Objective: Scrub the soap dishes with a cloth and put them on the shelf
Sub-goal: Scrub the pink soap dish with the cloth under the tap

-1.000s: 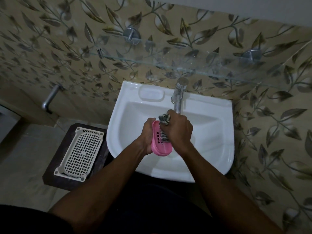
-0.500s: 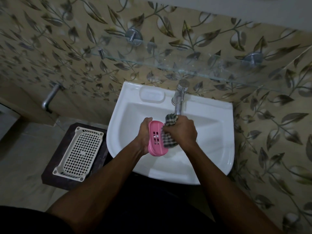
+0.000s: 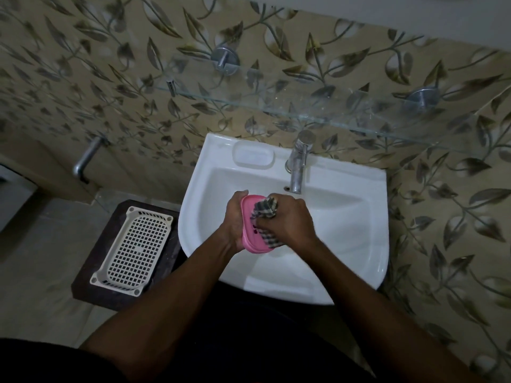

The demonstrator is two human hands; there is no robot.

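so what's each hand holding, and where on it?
The left hand grips the pink soap dish along its left long edge; right hand holds the checked cloth against the dish's face.

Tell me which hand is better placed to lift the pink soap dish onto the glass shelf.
Probably left: the left hand grips the pink soap dish, while the right hand holds the checked cloth.

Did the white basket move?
No. The basket sits on the same spot on the dark stool, just as close to the sink beside it.
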